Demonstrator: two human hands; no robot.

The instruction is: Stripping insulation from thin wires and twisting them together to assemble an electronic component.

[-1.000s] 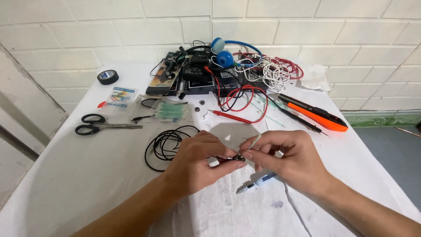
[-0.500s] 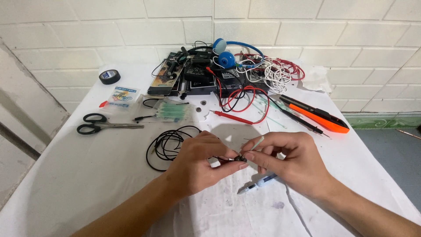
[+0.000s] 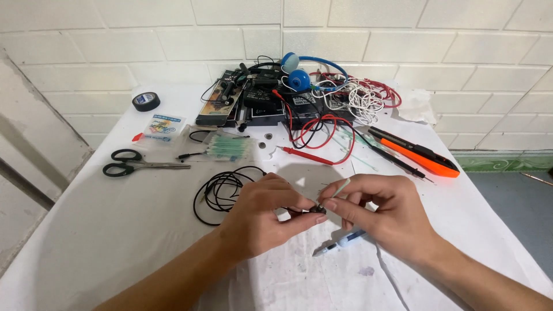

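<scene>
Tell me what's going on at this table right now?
A person works over a white table. The left hand pinches a small dark part joined to a coiled black cable. The right hand holds a thin swab stick against that part. A pen-like tool lies under the hands; scissors, headphones and wires sit beyond.
</scene>
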